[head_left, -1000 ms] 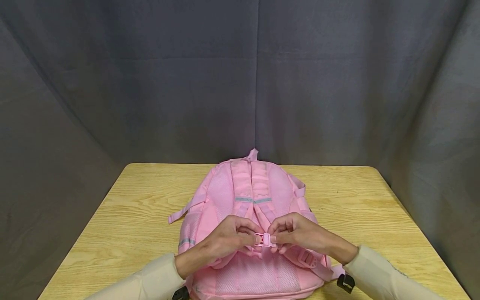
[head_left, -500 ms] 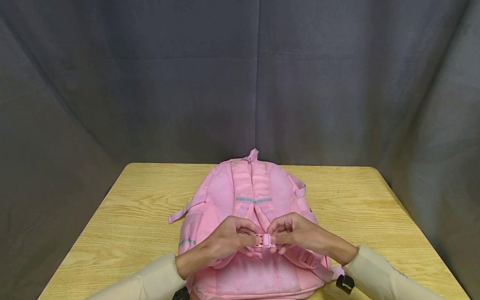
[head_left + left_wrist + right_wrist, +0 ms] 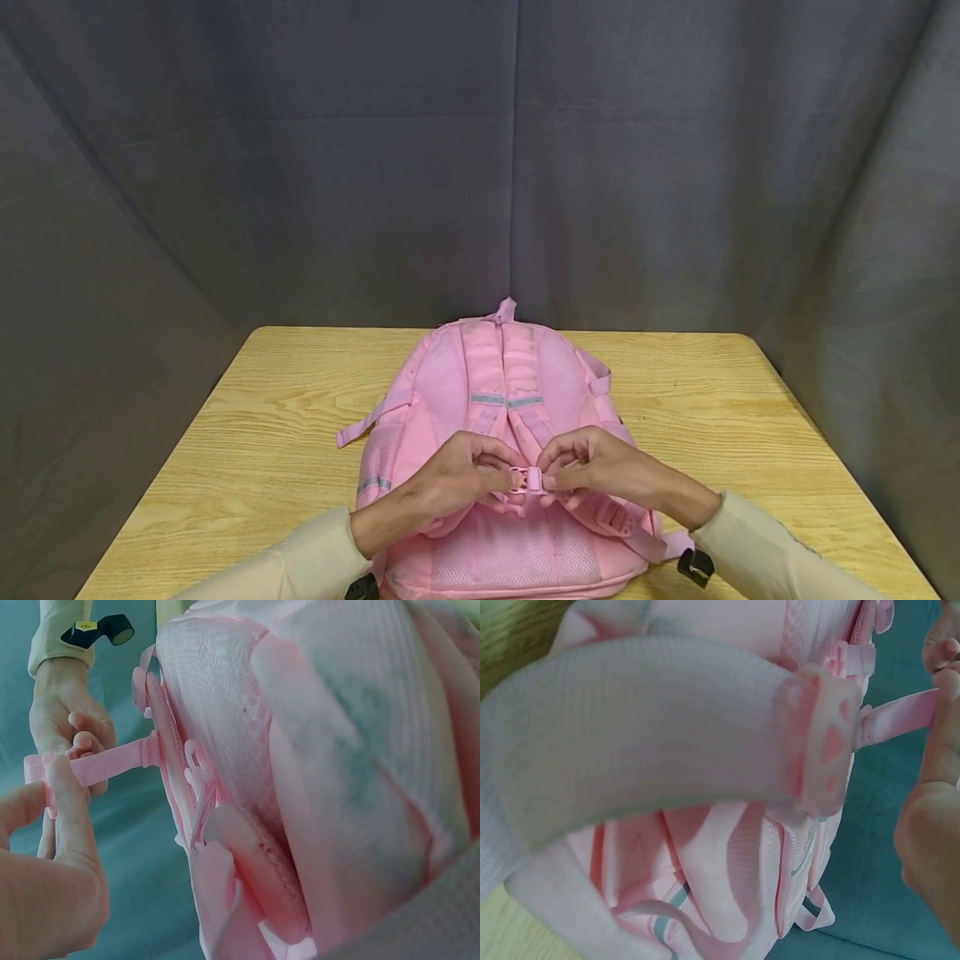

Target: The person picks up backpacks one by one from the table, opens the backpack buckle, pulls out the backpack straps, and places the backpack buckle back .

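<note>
A pink backpack [image 3: 446, 367] lies with its shoulder straps up. Over its lower middle, my two hands meet at a pink plastic buckle [image 3: 534, 480] on the strap. My left hand [image 3: 459, 477] pinches the buckle's left part between thumb and fingers. From the right, my right hand [image 3: 600, 465] pinches the other end, thumb on the near side. The two buckle parts sit together between the fingertips. In the left wrist view a webbing strap [image 3: 116, 762] runs from the backpack to the buckle, held clear of the bag. Fingers partly hide the buckle.
The backpack rests on a wood-grain table [image 3: 285, 400], with a dark grey curtain [image 3: 375, 167] behind. A loose strap end [image 3: 360, 432] sticks out on the left. Another plastic adjuster [image 3: 617, 518] lies at the lower right, on a webbing strap that looms large in the right wrist view.
My right hand and forearm have shifted very slightly to the right, and the buckle's right part has tilted a little. My left hand and the backpack stay put.
</note>
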Demonstrator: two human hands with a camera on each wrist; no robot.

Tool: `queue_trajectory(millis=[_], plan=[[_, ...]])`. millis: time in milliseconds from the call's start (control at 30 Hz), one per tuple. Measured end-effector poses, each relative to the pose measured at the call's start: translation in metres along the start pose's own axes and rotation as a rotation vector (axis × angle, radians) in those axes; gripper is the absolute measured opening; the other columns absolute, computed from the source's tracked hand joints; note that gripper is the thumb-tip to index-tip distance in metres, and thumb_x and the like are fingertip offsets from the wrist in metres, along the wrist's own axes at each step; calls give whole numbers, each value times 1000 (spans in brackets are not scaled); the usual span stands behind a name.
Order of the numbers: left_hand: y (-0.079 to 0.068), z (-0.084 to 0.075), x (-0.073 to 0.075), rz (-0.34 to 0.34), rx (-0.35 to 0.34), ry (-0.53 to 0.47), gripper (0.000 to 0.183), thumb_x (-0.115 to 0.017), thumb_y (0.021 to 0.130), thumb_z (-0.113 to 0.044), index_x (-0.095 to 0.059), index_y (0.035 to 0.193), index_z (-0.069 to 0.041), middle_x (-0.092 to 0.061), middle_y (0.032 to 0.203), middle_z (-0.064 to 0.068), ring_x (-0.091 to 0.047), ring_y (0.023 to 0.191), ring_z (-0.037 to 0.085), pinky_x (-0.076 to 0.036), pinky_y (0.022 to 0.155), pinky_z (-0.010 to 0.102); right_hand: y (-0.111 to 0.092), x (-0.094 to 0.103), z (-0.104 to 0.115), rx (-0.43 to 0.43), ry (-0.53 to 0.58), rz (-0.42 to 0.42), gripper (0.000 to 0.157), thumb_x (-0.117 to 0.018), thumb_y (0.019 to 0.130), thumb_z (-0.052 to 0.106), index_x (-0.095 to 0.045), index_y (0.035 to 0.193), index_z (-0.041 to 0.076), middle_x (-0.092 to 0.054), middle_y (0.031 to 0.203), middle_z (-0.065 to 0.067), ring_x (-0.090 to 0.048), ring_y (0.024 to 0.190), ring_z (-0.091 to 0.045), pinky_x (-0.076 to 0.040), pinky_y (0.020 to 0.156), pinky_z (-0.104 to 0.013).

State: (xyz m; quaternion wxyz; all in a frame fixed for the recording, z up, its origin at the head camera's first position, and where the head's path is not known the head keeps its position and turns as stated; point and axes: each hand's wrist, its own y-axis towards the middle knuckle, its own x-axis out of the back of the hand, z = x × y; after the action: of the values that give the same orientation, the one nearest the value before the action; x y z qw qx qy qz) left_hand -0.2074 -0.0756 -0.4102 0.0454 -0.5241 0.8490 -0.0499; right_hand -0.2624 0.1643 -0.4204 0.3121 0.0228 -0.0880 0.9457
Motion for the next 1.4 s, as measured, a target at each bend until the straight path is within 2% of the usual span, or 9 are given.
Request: queue_trajectory(millis=[233, 400, 567, 733, 967, 1167, 1400], plan=[[0, 0, 0, -10, -1, 11, 24, -65, 87, 0, -66, 108, 10, -70, 87, 7, -70, 79, 16, -63, 72, 37, 0, 1, -2, -21, 61, 7, 11, -63, 91, 0, -60, 101, -5, -73, 84, -6, -69, 74, -10, -59, 63, -21], [0, 0, 0, -15, -3, 13, 24, -65, 87, 0, -66, 109, 10, -70, 87, 8, -70, 79, 17, -63, 72, 38, 1, 0, -3, -54, 95, -10, 9, -63, 91, 0, -61, 99, -2, -72, 84, -6, -73, 81, -15, -59, 64, -22], [-1, 0, 0, -19, -4, 11, 24, -64, 87, 1, -66, 109, 11, -70, 87, 8, -71, 79, 18, -63, 72, 38, 2, -1, -4, -75, 119, -22, 8, -64, 90, 0, -62, 98, 0, -73, 85, -5, -73, 81, -15, -59, 65, -22], [-1, -1, 0, -20, -4, 9, 24, -64, 88, 1, -66, 109, 11, -70, 87, 8, -72, 80, 19, -63, 72, 38, 2, -2, -5, -68, 130, -20, 8, -62, 91, -1, -62, 98, 1, -73, 84, -5, -73, 81, -14, -59, 65, -21], [0, 1, 1, -14, -9, 0, 25, -64, 86, 1, -66, 109, 12, -70, 87, 8, -70, 77, 14, -63, 71, 34, 4, -4, -4, -41, 132, -2, 4, -63, 95, 4, -64, 98, 2, -73, 85, -5, -72, 80, -12, -58, 64, -19], [1, 3, 1, 4, -13, -29, 23, -64, 87, 3, -64, 108, 14, -70, 85, 7, -69, 75, 12, -63, 69, 31, 5, -5, -3, -39, 121, -2, 5, -64, 95, 7, -65, 98, 3, -73, 83, -5, -66, 70, -6, -56, 60, -18], [1, 3, 1, 8, -13, -1, 22, -65, 88, 0, -66, 107, 12, -71, 86, 9, -68, 75, 13, -63, 69, 31, 5, -6, -2, -40, 125, -3, 4, -63, 95, 6, -65, 98, 5, -73, 83, -4, -65, 69, -6, -56, 59, -18]])
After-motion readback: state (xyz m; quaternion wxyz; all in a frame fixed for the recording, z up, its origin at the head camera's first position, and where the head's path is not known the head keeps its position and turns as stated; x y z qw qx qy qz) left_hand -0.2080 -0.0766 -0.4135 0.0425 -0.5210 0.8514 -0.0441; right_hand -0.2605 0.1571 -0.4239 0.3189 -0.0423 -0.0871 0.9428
